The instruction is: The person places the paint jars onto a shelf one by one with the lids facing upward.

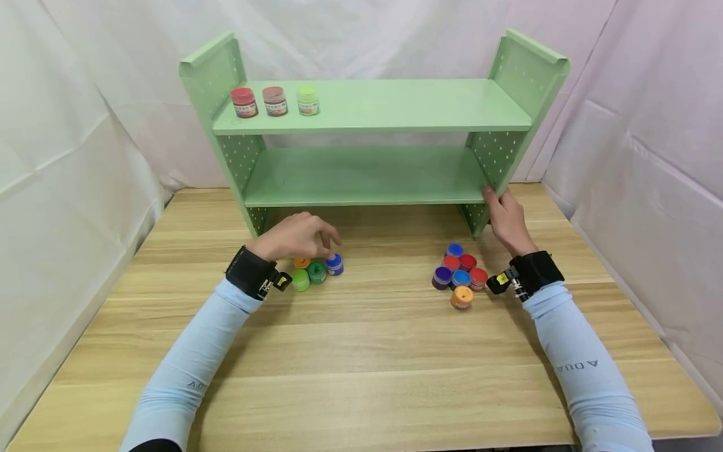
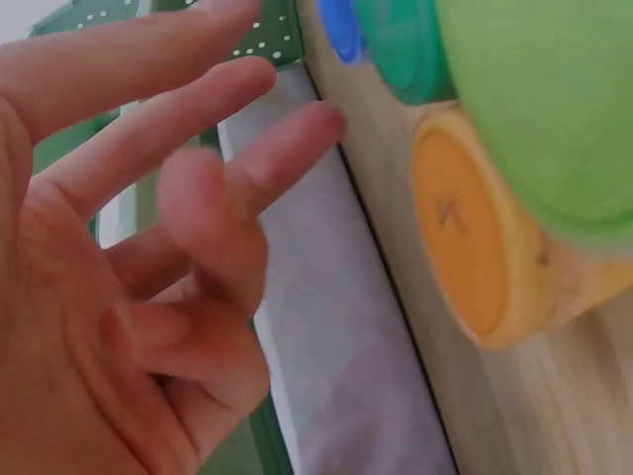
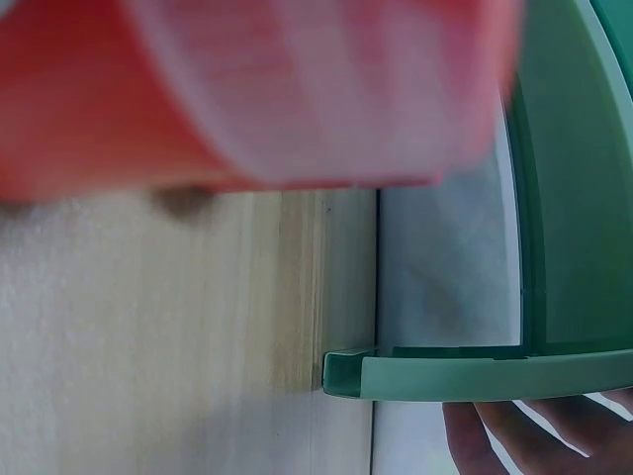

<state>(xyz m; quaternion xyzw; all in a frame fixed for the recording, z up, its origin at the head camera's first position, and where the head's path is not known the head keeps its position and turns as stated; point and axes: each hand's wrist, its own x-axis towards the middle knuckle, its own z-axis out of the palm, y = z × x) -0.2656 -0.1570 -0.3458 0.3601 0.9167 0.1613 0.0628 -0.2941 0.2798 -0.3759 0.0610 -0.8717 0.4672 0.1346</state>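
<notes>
My left hand hovers over a small group of paint jars near the shelf's left foot. Its fingers are loosely bent and hold nothing. Closest to its fingertips is a blue paint jar. Beside that stand a dark green jar, a light green jar and an orange jar, partly hidden by the hand in the head view. With my right hand I grip the lower right side panel of the green shelf, thumb on the inner side and fingers outside.
On the top board stand a red jar, a brownish-red jar and a yellow-green jar. Several red, blue and purple jars cluster by my right wrist, with an orange-yellow jar in front. White cloth surrounds the wooden table.
</notes>
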